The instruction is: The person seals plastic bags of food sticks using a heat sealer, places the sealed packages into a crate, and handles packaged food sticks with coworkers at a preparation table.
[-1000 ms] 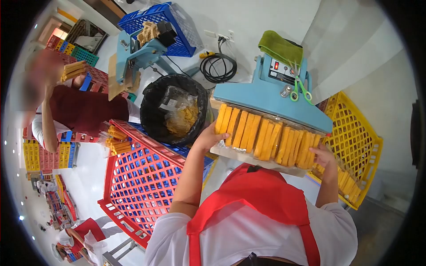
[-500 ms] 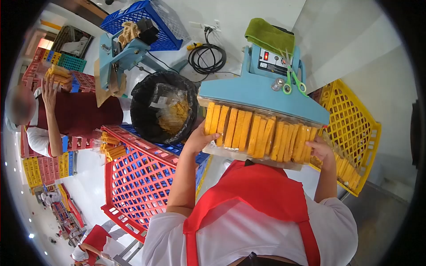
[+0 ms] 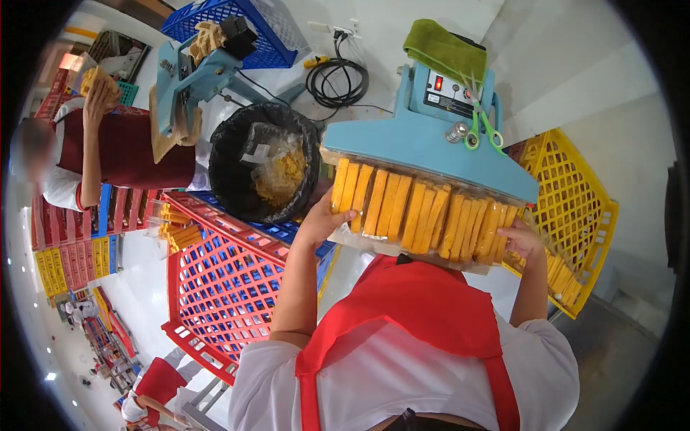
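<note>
A row of clear packs filled with yellow sticks [image 3: 420, 215] lies along the front edge of a light-blue sealing machine [image 3: 424, 154]. At the row's left end, my left hand [image 3: 325, 221] grips the packs, thumb on top. My right hand [image 3: 523, 241] holds the right end with bent fingers. The packs' upper edges meet the machine's long bar; whether they pass under it cannot be made out. Green-handled scissors [image 3: 483, 129] and a green cloth [image 3: 444, 49] rest on the machine.
Left of the machine stands a black-lined bin [image 3: 223, 169] with scraps. A red crate [image 3: 223, 287] is at lower left, a yellow crate [image 3: 575, 208] with packs at right. Beyond the bin, a co-worker [image 3: 122, 151] raises a pack near another blue machine [image 3: 194, 79].
Since a second ago the view has shifted, so the machine and packs appear slightly further left. My hands keep their hold on the row. The co-worker's arms and pack have moved.
</note>
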The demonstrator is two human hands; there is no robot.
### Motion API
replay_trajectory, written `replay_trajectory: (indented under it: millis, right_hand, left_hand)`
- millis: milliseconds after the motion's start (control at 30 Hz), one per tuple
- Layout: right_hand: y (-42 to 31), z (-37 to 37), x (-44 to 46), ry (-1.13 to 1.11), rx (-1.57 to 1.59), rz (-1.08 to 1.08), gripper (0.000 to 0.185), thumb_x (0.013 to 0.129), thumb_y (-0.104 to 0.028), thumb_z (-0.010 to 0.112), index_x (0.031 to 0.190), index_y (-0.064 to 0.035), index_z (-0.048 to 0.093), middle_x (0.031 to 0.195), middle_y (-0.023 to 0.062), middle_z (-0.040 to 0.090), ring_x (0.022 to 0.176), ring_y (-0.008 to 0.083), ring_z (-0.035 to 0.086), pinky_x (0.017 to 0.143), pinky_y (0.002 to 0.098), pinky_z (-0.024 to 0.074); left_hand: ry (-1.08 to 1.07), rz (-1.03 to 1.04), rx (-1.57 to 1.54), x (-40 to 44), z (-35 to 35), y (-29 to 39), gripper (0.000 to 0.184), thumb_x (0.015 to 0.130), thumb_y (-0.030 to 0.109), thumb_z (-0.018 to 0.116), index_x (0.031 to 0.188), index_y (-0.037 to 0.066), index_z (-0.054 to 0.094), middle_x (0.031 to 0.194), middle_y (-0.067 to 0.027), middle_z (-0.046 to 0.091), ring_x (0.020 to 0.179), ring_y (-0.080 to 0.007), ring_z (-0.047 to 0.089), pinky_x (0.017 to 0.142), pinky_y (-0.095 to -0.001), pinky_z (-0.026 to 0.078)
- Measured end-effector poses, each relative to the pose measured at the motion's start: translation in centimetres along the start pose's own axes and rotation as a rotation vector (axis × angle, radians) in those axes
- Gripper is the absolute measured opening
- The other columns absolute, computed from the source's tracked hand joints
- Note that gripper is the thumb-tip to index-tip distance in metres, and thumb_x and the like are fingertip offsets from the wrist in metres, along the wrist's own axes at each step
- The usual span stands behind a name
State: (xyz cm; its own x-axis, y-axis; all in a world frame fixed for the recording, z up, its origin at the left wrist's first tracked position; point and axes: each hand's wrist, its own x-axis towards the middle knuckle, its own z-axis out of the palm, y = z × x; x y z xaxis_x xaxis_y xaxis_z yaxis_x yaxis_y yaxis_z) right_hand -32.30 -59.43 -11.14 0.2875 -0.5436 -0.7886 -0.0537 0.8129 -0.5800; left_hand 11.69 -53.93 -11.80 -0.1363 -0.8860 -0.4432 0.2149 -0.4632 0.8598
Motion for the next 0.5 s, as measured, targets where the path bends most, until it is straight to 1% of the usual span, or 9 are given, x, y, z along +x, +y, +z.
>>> replay_trajectory:
  millis: [33,167,333,500]
  right_hand:
    - [-0.2,0.1,-0.1,0.026,-0.035,0.015,0.069,0.073,-0.007,0.061,0.132,-0.0080,0.026,0.121,0.0096,0.046,0.107,0.0235,0.049,0.079,0.0406,0.0466]
    - [0.1,-0.3,0.2,-0.001,-0.030,0.012,0.068,0.073,-0.008,0.061,0.131,-0.0081,0.026,0.122,0.0094,0.046,0.107,0.0234,0.048,0.079,0.0409,0.0457]
    - [0.7,-1.2,0.7,-0.008,-0.063,0.023,0.067,0.073,-0.011,0.063,0.131,-0.0083,0.028,0.122,0.0078,0.045,0.110,0.0225,0.044,0.081,0.0433,0.0417]
    - [0.5,-1.0,0.5,-0.001,-0.070,0.021,0.068,0.073,-0.012,0.064,0.130,-0.0085,0.029,0.122,0.0077,0.045,0.111,0.0222,0.044,0.082,0.0439,0.0406]
  left_hand:
    - [0.002,-0.001,0.014,0.1,-0.1,-0.1,0.058,0.077,0.000,0.059,0.127,-0.001,0.031,0.113,-0.0084,0.050,0.102,-0.0153,0.048,0.088,-0.0279,0.038]
    - [0.009,-0.003,0.031,0.0,-0.1,0.0,0.058,0.077,0.000,0.059,0.127,-0.001,0.031,0.113,-0.0086,0.050,0.102,-0.0154,0.048,0.088,-0.0278,0.038]
    - [0.019,-0.019,0.031,0.0,0.1,0.2,0.058,0.077,-0.001,0.060,0.127,-0.001,0.032,0.112,-0.0084,0.051,0.101,-0.0151,0.049,0.087,-0.0274,0.039]
    - [0.017,-0.010,0.030,0.1,-0.1,0.0,0.057,0.077,-0.001,0.060,0.127,-0.001,0.033,0.111,-0.0082,0.052,0.099,-0.0149,0.050,0.085,-0.0272,0.040]
